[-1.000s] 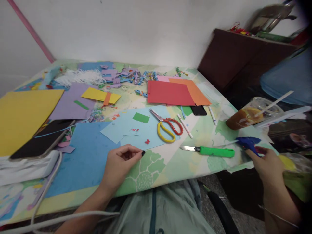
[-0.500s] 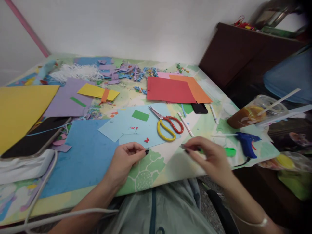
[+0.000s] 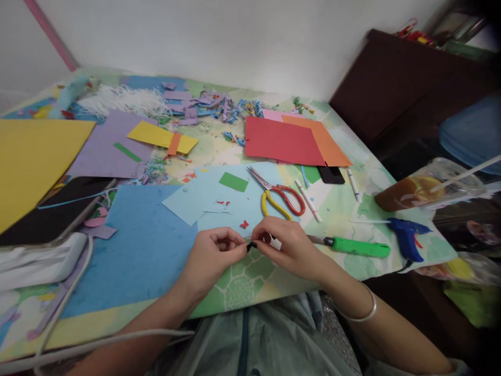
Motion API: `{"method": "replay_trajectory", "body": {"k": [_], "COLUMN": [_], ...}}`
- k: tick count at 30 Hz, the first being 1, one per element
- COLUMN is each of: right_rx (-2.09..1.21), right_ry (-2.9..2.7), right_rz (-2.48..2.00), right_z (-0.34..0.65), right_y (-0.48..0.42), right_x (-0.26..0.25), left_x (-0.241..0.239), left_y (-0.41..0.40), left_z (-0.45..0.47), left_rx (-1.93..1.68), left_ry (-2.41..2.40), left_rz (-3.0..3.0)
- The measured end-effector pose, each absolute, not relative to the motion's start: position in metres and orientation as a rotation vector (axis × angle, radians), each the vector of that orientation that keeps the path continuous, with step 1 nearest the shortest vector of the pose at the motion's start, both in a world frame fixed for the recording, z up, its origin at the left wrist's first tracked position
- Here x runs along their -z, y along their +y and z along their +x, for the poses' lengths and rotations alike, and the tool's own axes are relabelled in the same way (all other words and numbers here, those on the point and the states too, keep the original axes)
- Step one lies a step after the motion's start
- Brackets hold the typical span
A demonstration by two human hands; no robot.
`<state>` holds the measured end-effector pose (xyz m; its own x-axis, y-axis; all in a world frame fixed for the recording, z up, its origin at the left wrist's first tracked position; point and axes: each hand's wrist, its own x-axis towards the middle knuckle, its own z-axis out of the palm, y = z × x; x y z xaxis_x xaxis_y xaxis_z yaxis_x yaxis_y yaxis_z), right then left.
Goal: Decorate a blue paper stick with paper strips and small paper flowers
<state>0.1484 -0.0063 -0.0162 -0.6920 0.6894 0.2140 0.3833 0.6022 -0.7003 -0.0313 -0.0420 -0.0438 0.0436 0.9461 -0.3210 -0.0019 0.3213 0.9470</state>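
My left hand (image 3: 214, 255) and my right hand (image 3: 291, 248) meet over the near edge of the table, thumb and index of each pinched together. Their dark-nailed tips touch or nearly touch. Whatever lies between them is too small to make out. Just beyond the fingers lies a tiny red paper butterfly (image 3: 244, 224) on light blue paper (image 3: 183, 201). Scissors (image 3: 279, 196) with one red and one yellow handle rest behind my right hand, which partly covers the yellow loop. A green utility knife (image 3: 360, 247) lies to the right, its blade partly hidden behind my right hand.
Blue foam sheet (image 3: 144, 245) lies left, beside a dark tablet (image 3: 55, 214) and a white cable (image 3: 74, 282). Red paper (image 3: 282, 141) is at the back. A blue glue gun (image 3: 409, 237) and a drink cup (image 3: 422, 185) stand near the right edge.
My right hand has moved left, away from the green utility knife, to meet my left hand. More of the knife now shows on the table. The view has shifted slightly.
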Motion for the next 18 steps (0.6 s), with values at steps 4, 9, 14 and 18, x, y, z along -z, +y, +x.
{"method": "replay_trajectory", "body": {"k": [4, 9, 14, 18], "right_rx": [-1.063, -1.38, -1.548, -1.619], "right_ry": [-2.279, -2.026, -1.955, -2.032], "right_rz": [-0.956, -1.108, -1.178, -1.193], "right_z": [0.149, 0.15, 0.141, 0.137], "right_y": [0.004, 0.036, 0.05, 0.048], "right_x": [0.02, 0.032, 0.037, 0.037], "left_x": [0.043, 0.05, 0.06, 0.065], "left_y": [-0.039, -0.032, -0.022, -0.014], "left_z": [-0.038, -0.057, -0.074, -0.079], "left_rx": [-0.86, -0.89, -0.699, -0.609], "left_ry": [1.337, 1.407, 1.177, 1.016], "left_rz": [1.181, 2.133, 2.97, 3.114]}}
